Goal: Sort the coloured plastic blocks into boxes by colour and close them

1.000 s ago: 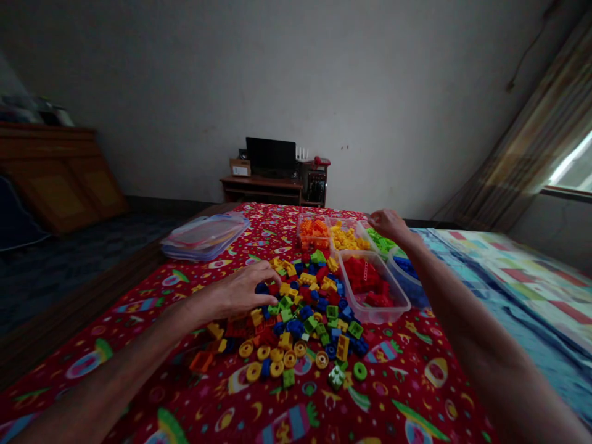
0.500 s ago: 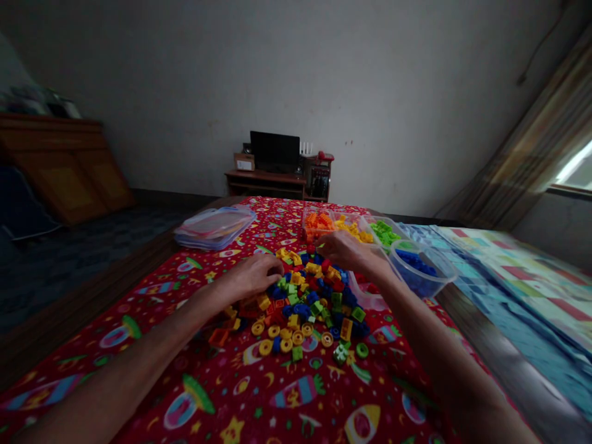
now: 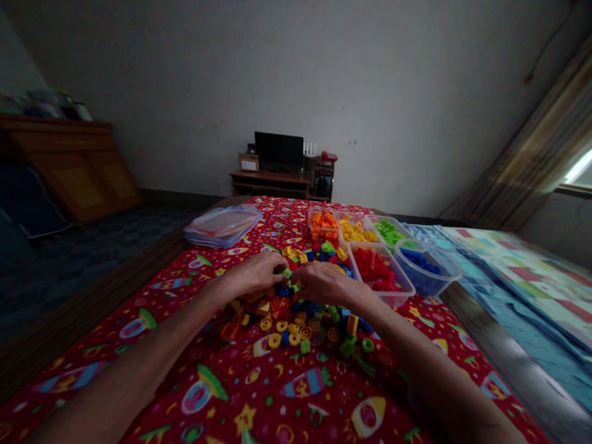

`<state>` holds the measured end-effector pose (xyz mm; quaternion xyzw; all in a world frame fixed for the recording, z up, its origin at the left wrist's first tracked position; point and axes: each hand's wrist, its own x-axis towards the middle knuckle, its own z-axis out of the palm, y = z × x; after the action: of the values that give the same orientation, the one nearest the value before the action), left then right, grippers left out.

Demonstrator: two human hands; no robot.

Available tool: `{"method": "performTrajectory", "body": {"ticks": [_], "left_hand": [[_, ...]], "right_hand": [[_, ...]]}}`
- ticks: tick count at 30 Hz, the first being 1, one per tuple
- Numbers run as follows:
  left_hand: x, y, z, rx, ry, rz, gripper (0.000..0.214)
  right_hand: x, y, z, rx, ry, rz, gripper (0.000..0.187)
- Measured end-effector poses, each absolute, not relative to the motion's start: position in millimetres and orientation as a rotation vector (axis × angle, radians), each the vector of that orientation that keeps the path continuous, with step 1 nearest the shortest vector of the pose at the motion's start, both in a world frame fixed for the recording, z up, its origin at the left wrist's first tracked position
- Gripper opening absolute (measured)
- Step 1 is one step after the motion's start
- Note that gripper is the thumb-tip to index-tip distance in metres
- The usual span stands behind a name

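Left hand and right hand meet palm-down over bricks.

head-worn view, facing forward — down, close over table

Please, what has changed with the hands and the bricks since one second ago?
The right hand drew back from over the clear tub of green bricks to the loose pile of mixed plastic bricks, where it now meets the left hand. Whether either grip closed on a brick cannot be told. The left hand stayed on the pile; the tub and the stack of clear lids kept their places.
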<state>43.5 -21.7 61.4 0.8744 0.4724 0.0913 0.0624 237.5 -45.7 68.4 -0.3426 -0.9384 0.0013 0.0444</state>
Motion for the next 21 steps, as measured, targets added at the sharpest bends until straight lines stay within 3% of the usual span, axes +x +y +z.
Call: {"method": "performTrajectory", "body": {"ticks": [8, 14, 21], "left_hand": [[36.3, -20.2, 74.9, 2.428, 1.353, 0.487, 0.041], [32.5, -14.8, 73.4, 2.249, 1.218, 0.588, 0.049], [30.9, -11.5, 71.4, 2.154, 1.193, 0.643, 0.05]], "right_hand": [[223.6, -65.7, 72.8, -1.258, -2.936, -0.125, 0.026], [225.1, -69.0, 68.3, -1.175, -2.985, 0.027, 0.033], [245.5, -44.2, 70.4, -1.148, -2.626, 0.174, 0.044]]}}
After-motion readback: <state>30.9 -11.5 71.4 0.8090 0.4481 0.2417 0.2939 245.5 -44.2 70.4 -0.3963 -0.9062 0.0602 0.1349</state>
